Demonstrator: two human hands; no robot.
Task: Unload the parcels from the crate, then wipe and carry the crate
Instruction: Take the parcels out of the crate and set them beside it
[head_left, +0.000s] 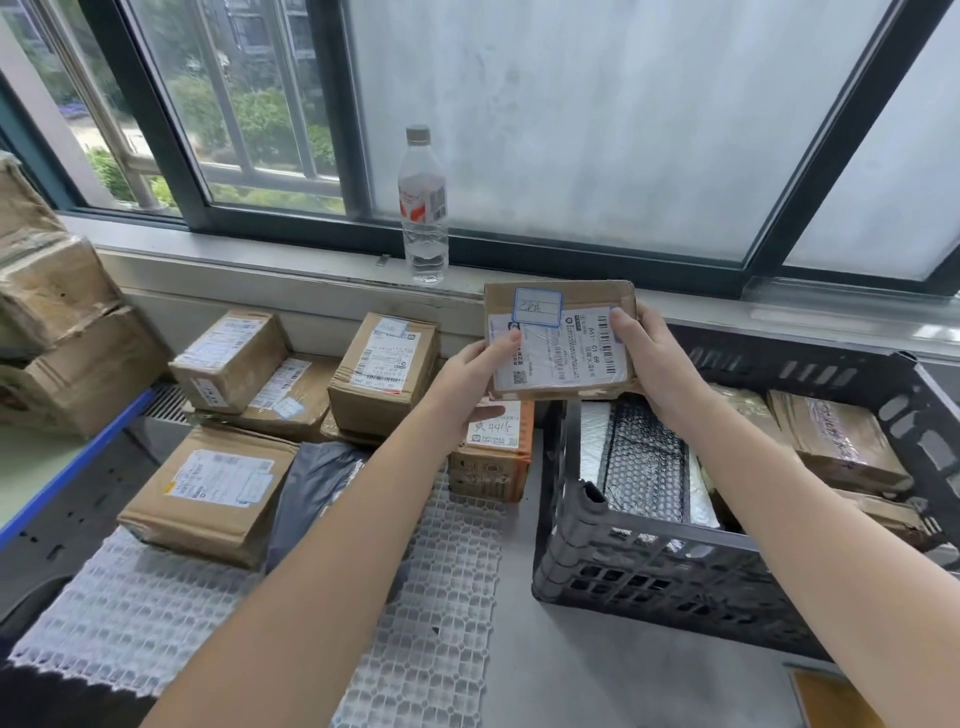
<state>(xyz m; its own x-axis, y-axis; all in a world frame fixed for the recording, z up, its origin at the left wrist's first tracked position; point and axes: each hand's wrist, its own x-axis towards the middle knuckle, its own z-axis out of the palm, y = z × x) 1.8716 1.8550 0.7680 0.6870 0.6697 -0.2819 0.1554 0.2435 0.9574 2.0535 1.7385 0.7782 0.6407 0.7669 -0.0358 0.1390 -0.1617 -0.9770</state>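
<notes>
Both my hands hold a flat cardboard parcel (558, 338) with a white label and a blue sticker, lifted above the crate's left edge. My left hand (470, 387) grips its left side, thumb on the label. My right hand (652, 358) grips its right side, thumb on top. The dark grey slotted crate (639, 561) stands at the right on the floor surface. Inside it lie a silver-and-black bubble mailer (647, 467) and brown cardboard parcels (831, 441). To the left, several unloaded parcels (384, 374) rest on a white plastic grid mat (130, 613).
A water bottle (423, 208) stands on the window sill behind the parcel. A dark grey poly bag (317, 483) and an orange box (493, 457) lie among the unloaded parcels. Large taped cartons (62, 332) are stacked at far left beside a blue-edged shelf (67, 467).
</notes>
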